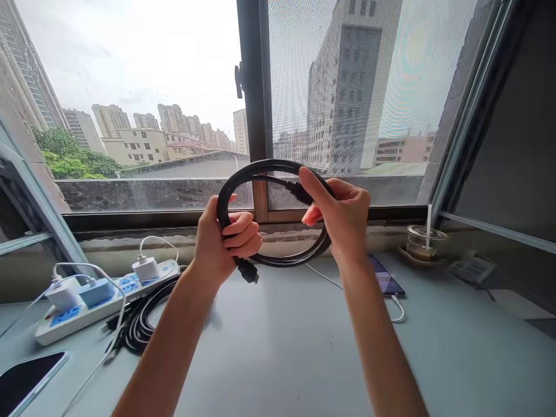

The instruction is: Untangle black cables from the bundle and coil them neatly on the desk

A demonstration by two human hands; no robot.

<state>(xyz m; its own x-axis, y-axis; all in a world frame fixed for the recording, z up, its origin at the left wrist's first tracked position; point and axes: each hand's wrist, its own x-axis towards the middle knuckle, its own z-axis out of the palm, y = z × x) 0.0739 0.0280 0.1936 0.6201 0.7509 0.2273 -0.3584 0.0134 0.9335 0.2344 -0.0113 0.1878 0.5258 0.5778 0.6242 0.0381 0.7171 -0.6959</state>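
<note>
A black cable (286,262), coiled into a ring of several loops, is held up above the grey table. My left hand (232,237) is closed around the left side of the coil, fingers wrapped over it. Below that hand one plug (247,271) of the cable sticks out, pointing down and right. On the upper right, my right hand (341,205) grips the coil, its thumb lying along the top. The other plug (299,192) shows inside the ring next to the right fingers, which partly cover it.
A white power strip (115,301) with chargers plugged in lies at the left, beside another coiled black cable (141,327). One phone (32,379) rests at the front left. A second dark-screened device (386,277), a white cord and a lidded cup (425,242) are at the right. Windows stand behind.
</note>
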